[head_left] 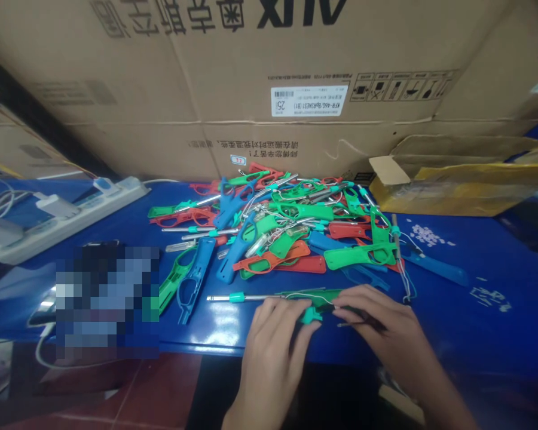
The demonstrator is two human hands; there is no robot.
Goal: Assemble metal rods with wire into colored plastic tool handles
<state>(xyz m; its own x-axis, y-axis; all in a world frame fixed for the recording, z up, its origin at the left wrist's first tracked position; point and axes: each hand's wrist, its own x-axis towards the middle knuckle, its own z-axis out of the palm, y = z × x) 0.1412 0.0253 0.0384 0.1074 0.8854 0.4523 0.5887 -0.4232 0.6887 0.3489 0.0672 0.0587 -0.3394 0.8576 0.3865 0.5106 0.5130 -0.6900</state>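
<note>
Between the thumb and fingers of my left hand (278,334) is a small teal plastic trigger (311,315). Just beyond both hands lies a green lighter handle half (325,296), partly covered by my fingers. A metal lighter tube (260,297) with a teal collar (237,297) sticks out to the left. A thin white wire (311,295) runs over the green shell to the fingertips of my right hand (376,316), whose thumb and index finger are pinched on it. Under that palm shows a slender dark tool (361,323); its kind is unclear.
A heap of red, green and blue lighter handle halves (307,210), tubes and wires lies behind my hands. At left are a power strip (67,218) and a pixelated patch. A cardboard box (457,185) and small pale pieces (425,233) are at right; large cardboard (233,89) stands behind.
</note>
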